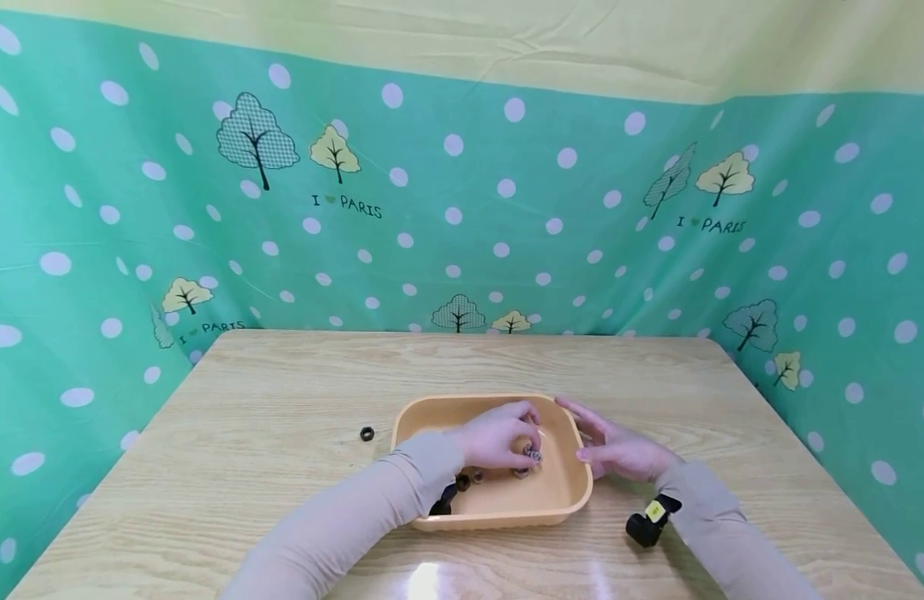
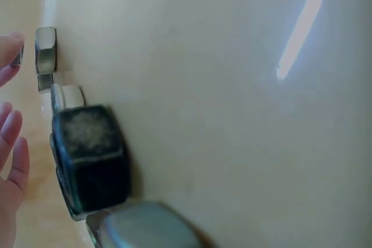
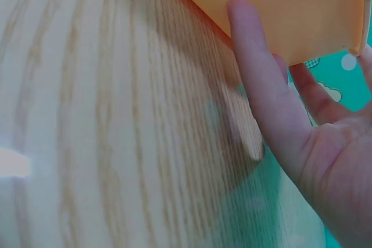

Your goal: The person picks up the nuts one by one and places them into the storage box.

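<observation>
My left hand [image 1: 499, 437] reaches into a peach plastic basin [image 1: 574, 500]. Between its thumb and a fingertip it pinches a small silver nut [image 2: 21, 56], mostly hidden by the fingers. Close to those fingertips, on the basin floor, lies another metal nut [image 1: 521, 472]. Nearer the left wrist are a black hex nut [image 2: 93, 155] and a large grey nut [image 2: 151, 225], with a silver nut [image 2: 45, 50] farther along. My right hand [image 1: 622, 450] rests against the basin's right side from outside, its fingers extended and touching the wall.
A lone black nut [image 1: 367, 433] lies on the wooden table [image 1: 267, 433], left of the basin. A black wrist camera [image 1: 645, 527] is strapped at the right sleeve. Behind the table hangs a green dotted curtain [image 1: 447, 208].
</observation>
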A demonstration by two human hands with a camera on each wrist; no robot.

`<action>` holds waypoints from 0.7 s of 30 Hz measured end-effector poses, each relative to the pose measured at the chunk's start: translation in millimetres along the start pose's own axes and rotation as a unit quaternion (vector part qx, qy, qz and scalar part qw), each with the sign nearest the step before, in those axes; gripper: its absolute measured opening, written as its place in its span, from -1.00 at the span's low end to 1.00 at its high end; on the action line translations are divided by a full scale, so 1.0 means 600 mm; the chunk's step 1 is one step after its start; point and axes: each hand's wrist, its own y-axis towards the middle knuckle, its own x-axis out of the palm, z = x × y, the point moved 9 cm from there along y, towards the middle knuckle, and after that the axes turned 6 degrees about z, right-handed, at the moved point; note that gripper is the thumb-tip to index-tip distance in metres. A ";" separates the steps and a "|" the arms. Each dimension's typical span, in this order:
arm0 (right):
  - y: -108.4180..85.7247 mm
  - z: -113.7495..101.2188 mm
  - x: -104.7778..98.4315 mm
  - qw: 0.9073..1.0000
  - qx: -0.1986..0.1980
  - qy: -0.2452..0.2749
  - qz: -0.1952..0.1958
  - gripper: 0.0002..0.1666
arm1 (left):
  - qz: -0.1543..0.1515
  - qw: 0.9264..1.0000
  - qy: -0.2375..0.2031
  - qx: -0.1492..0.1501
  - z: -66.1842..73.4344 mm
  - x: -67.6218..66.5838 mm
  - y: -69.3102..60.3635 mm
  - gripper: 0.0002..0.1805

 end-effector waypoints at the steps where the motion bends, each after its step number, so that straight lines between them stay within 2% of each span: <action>1: 0.000 0.001 0.000 1.000 0.000 0.001 0.000 -0.01 | -0.002 1.000 0.003 0.001 0.000 0.001 0.000 -0.80; 12: 0.002 0.001 0.003 1.000 0.003 -0.006 0.000 -0.02 | -0.019 1.000 0.000 0.023 0.004 0.014 -0.005 -0.83; 21: 0.002 0.002 0.001 1.000 0.003 -0.002 -0.003 0.00 | -0.008 0.999 -0.001 0.031 0.005 0.018 0.000 -0.83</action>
